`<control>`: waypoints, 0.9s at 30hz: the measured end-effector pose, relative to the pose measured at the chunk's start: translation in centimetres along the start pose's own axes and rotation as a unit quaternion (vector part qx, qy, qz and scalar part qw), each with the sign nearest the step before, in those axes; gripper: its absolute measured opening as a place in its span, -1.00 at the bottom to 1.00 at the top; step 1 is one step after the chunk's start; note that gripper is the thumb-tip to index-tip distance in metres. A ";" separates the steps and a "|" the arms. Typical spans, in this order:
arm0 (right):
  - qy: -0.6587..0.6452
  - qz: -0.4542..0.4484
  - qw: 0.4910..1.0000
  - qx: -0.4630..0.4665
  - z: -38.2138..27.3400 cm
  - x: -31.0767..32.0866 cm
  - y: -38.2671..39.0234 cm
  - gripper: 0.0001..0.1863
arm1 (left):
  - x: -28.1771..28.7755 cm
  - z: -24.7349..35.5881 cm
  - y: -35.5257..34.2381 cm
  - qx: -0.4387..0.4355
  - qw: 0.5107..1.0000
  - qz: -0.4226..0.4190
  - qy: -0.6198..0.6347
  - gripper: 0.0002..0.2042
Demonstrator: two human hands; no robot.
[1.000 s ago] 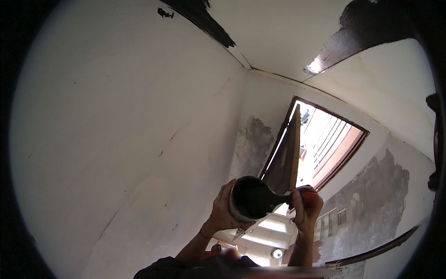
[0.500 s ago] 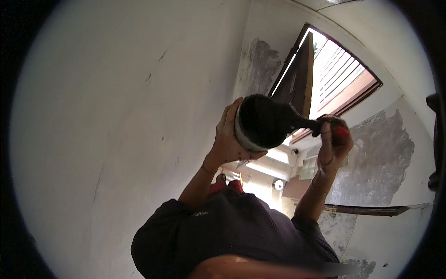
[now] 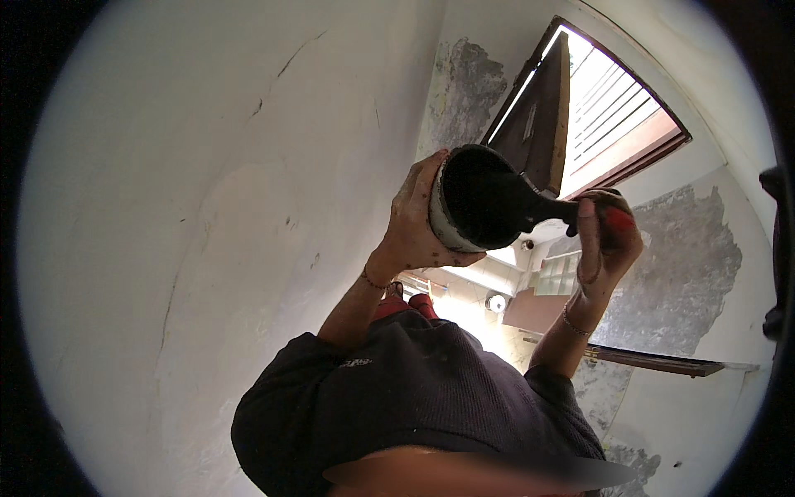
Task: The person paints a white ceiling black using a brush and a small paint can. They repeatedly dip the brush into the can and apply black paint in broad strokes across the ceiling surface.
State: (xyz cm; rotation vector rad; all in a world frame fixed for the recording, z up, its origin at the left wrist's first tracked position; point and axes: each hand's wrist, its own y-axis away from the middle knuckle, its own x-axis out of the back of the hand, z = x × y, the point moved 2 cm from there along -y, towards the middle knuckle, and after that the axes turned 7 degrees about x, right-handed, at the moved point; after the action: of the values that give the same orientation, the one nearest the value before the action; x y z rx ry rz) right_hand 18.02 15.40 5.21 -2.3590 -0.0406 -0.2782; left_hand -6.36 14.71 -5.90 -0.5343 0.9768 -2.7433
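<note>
My left hand [image 3: 411, 217] is wrapped around a round, pale-sided paint pot [image 3: 445, 222], fingers on its far side and thumb below. The pot is tipped so that its dark inside faces me; how much paint it holds cannot be made out. In my right hand [image 3: 609, 244], thumb and fingers close on the handle of a dark paintbrush [image 3: 537, 207]. Its broad head lies at the pot's mouth, and the bristles are lost in the dark interior. Something red shows at the right hand's fingers. Dark specks mark the left hand.
A whitish wall [image 3: 248, 248] with thin cracks rises on the left. Ahead stands an open window shutter [image 3: 538, 124] beside a barred window [image 3: 617, 108]. Grey bare patches [image 3: 679, 265] mark the right wall, above a dark narrow ledge [image 3: 654, 361]. Sunlit floor shows below my hands.
Both hands, the pot and the brush have shifted slightly up and right in the picture. The window sits higher and the view has moved a little. Both grips are unchanged.
</note>
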 end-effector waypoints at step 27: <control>-0.033 0.035 0.999 -0.022 0.2 0.1 -0.2 -0.92 | -0.9 0.1 0.3 -0.043 0.999 0.002 -0.019 0.18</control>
State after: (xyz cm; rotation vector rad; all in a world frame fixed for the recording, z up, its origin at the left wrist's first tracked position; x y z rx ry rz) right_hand 18.12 15.67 5.22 -2.4076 0.0175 -0.1691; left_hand -5.44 14.68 -6.31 -0.5960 1.0887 -2.6866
